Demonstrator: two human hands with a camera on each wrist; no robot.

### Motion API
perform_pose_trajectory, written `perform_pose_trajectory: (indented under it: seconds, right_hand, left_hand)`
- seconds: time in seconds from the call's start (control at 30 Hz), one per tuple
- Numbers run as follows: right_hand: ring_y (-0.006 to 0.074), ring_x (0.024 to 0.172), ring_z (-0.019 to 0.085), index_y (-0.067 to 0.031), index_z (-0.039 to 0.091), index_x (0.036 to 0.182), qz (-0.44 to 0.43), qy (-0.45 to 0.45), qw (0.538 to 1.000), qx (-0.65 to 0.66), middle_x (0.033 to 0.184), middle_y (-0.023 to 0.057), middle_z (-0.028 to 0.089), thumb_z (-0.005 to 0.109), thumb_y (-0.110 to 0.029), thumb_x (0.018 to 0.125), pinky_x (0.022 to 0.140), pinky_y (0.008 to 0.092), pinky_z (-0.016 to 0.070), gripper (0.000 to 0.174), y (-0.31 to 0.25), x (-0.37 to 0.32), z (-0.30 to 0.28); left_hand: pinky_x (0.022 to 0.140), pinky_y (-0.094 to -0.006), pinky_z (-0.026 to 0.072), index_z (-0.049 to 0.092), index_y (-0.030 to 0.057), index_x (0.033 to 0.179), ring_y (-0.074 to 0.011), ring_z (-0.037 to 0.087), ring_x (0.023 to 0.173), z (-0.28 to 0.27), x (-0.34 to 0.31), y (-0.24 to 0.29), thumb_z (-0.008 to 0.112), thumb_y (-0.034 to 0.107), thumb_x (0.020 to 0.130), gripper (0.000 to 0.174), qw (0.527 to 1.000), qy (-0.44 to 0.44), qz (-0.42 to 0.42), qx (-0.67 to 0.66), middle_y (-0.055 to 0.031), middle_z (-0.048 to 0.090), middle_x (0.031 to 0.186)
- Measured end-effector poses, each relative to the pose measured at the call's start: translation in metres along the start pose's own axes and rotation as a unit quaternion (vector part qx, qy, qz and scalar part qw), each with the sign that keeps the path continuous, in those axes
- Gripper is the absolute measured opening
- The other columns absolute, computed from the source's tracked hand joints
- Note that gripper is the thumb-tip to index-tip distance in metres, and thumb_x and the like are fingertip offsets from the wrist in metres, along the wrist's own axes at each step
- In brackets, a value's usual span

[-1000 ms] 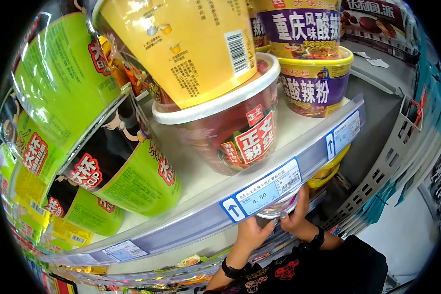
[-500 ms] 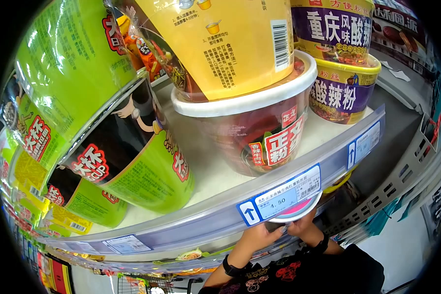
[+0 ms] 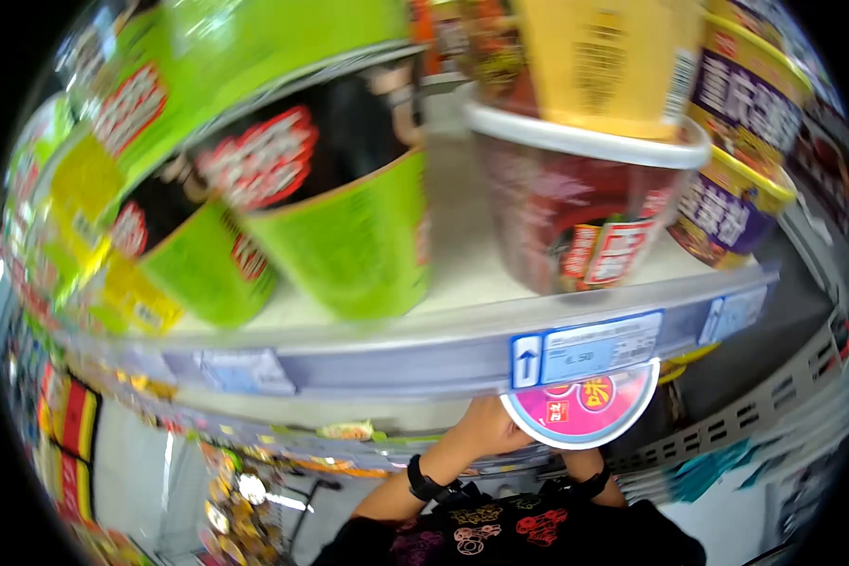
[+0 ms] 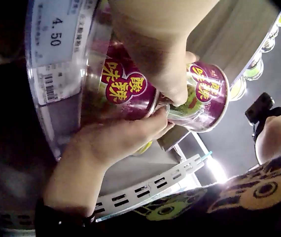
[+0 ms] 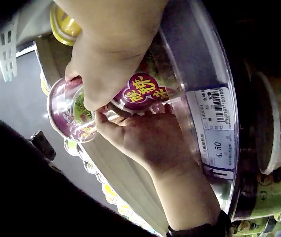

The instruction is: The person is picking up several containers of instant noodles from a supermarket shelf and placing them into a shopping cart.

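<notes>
Gripping two stacked purple cups (image 4: 125, 91) (glossy, tapered, round-rimmed) in apparently curled fingers of left hand (image 3: 489, 426) and right hand (image 4: 123, 140), around the join, just under the near, smooth plastic shelf edge (image 3: 396, 363).

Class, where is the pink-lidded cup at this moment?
In the head view, the pink-lidded cup is low and right of centre, just below the 4.50 price label and beside the person's left hand.
</notes>
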State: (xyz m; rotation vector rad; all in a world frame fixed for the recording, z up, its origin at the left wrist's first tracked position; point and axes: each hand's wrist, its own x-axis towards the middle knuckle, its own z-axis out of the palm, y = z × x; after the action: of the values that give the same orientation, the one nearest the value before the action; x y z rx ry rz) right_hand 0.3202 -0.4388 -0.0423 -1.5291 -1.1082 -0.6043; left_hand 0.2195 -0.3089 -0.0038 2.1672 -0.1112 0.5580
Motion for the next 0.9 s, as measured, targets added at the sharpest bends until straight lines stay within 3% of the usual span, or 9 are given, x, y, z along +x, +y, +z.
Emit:
perform_pose_trajectory:
  seconds: [0.03,0.1,0.2,0.3,0.4,0.43,0.57,0.7,0.9]
  right_hand:
    - [0.0436,0.122,0.031,0.0029,0.025,0.133,-0.005,0.008,1.0,0.005,0.13,0.0254,0.034,0.052,-0.051,0.079,0.1,0.0554,0.0185,0.081,-0.001,-0.001,0.0]
    - [0.0431,0.122,0.031,0.0025,0.025,0.133,-0.017,0.013,1.0,0.018,0.131,0.025,0.034,0.052,-0.05,0.079,0.1,0.055,0.0191,0.081,-0.001,-0.001,0.001]
    - [0.0424,0.122,0.032,0.0019,0.024,0.134,-0.03,0.025,0.999,0.038,0.131,0.0245,0.034,0.053,-0.05,0.079,0.1,0.0544,0.0201,0.081,0.001,-0.001,0.003]
    - [0.0416,0.122,0.032,0.0013,0.024,0.134,-0.041,0.037,0.997,0.059,0.131,0.0239,0.034,0.054,-0.05,0.079,0.1,0.0538,0.021,0.081,0.002,0.001,0.003]
    - [0.0409,0.121,0.033,0.0007,0.023,0.134,-0.042,0.043,0.995,0.08,0.131,0.0234,0.034,0.054,-0.05,0.079,0.1,0.0532,0.022,0.081,0.003,0.002,0.003]
    - [0.0407,0.121,0.033,0.0005,0.023,0.134,-0.041,0.044,0.994,0.086,0.131,0.0232,0.034,0.055,-0.049,0.079,0.1,0.053,0.0223,0.081,0.003,0.002,0.003]
    - [0.0397,0.121,0.034,-0.0002,0.023,0.135,-0.048,0.055,0.992,0.103,0.132,0.0225,0.034,0.056,-0.049,0.078,0.1,0.0521,0.0236,0.082,0.002,0.001,0.002]
    - [0.0387,0.121,0.035,-0.001,0.022,0.135,-0.051,0.068,0.99,0.116,0.132,0.0218,0.034,0.057,-0.049,0.078,0.1,0.0513,0.0248,0.082,0.003,-0.001,-0.002]
    - [0.0372,0.121,0.036,-0.0022,0.021,0.136,-0.059,0.088,0.985,0.136,0.132,0.0207,0.034,0.058,-0.048,0.078,0.1,0.0501,0.0268,0.083,0.003,-0.001,-0.013]
  left_hand:
    - [0.072,-0.0411,0.0478,0.057,0.0034,0.103,-0.0386,0.057,0.084,-0.005,0.004,0.011,0.062,0.038,0.075,0.045,1.0,0.014,0.002,-0.006,-0.0209,0.059,0.097]
    - [0.088,-0.0491,0.0362,0.044,0.0008,0.119,-0.0431,0.048,0.102,-0.005,0.005,0.011,0.06,0.04,0.076,0.06,0.998,0.011,0.039,0.048,-0.0258,0.049,0.114]
    - [0.103,-0.0557,0.0148,0.019,-0.0052,0.135,-0.0482,0.024,0.125,0.0,0.002,0.008,0.057,0.047,0.077,0.087,0.993,0.01,0.033,0.112,-0.0298,0.027,0.134]
    - [0.103,-0.0596,0.01,0.021,-0.0027,0.136,-0.049,0.015,0.129,-0.008,0.0,0.031,0.055,0.05,0.075,0.087,0.978,0.063,0.051,0.191,-0.0276,0.021,0.14]
    - [0.099,-0.0626,0.0115,0.024,0.0003,0.134,-0.0512,0.025,0.12,-0.002,0.0,0.036,0.061,0.052,0.072,0.089,0.937,0.235,0.188,0.179,-0.0291,0.029,0.134]
    - [0.098,-0.0646,0.0103,0.02,-0.0001,0.135,-0.0524,0.021,0.123,-0.003,-0.002,0.041,0.061,0.053,0.072,0.092,0.946,0.201,0.162,0.194,-0.0306,0.023,0.137]
    - [0.099,-0.0641,0.0102,0.021,0.0057,0.136,-0.0519,0.016,0.127,0.008,-0.008,0.042,0.062,0.052,0.072,0.089,0.946,0.216,0.176,0.167,-0.0302,0.015,0.141]
    - [0.1,-0.0635,0.0093,0.011,0.0106,0.142,-0.0501,0.016,0.129,0.023,-0.015,0.041,0.06,0.052,0.074,0.093,0.933,0.252,0.203,0.158,-0.0299,0.014,0.142]
    - [0.102,-0.0614,0.0084,0.012,0.0098,0.142,-0.0466,0.013,0.132,0.03,-0.037,0.047,0.058,0.054,0.076,0.092,0.942,0.25,0.159,0.155,-0.0281,0.013,0.143]
